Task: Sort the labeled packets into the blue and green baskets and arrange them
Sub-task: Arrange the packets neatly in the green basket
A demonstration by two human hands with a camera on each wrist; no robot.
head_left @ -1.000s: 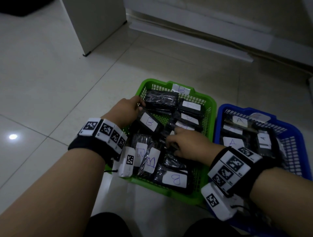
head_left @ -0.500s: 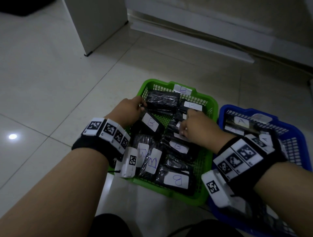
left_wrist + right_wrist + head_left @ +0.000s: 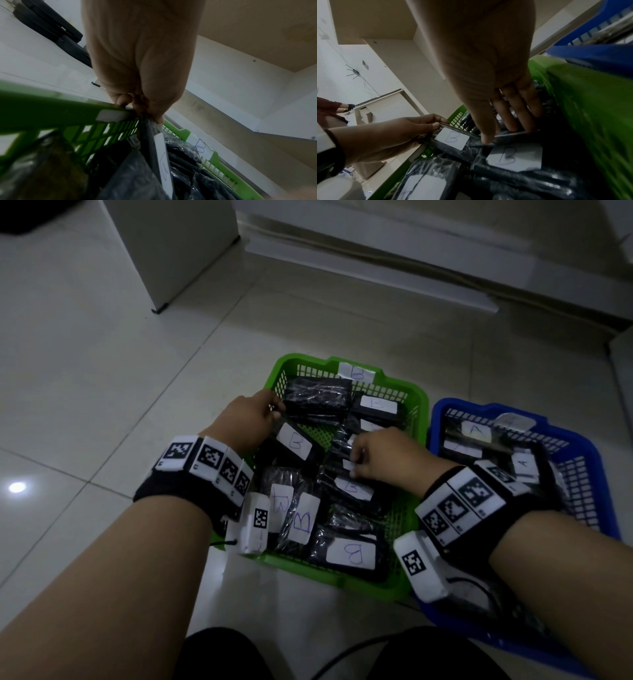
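Note:
The green basket [image 3: 301, 571] holds several black packets with white B labels. To its right, the blue basket [image 3: 479, 407] holds packets labeled A [image 3: 522, 463]. My left hand [image 3: 275, 412] is at the green basket's left wall and pinches the corner of a tilted B packet [image 3: 294, 443]; the pinch also shows in the right wrist view, with the left hand [image 3: 436, 121] on that B packet [image 3: 452, 138]. My right hand [image 3: 354, 460] is in the basket's middle. Its thumb and fingers [image 3: 513, 119] grip the edge of a black packet [image 3: 510, 135].
Both baskets stand side by side on a pale tiled floor [image 3: 102, 371]. A white cabinet [image 3: 171, 251] is at the back left and a low ledge [image 3: 376, 268] runs along the wall. Another person [image 3: 329, 108] shows far off in the right wrist view.
My right hand moved from the front-middle packets toward the back of the green basket, then slightly left. My left hand kept its hold on the B packet.

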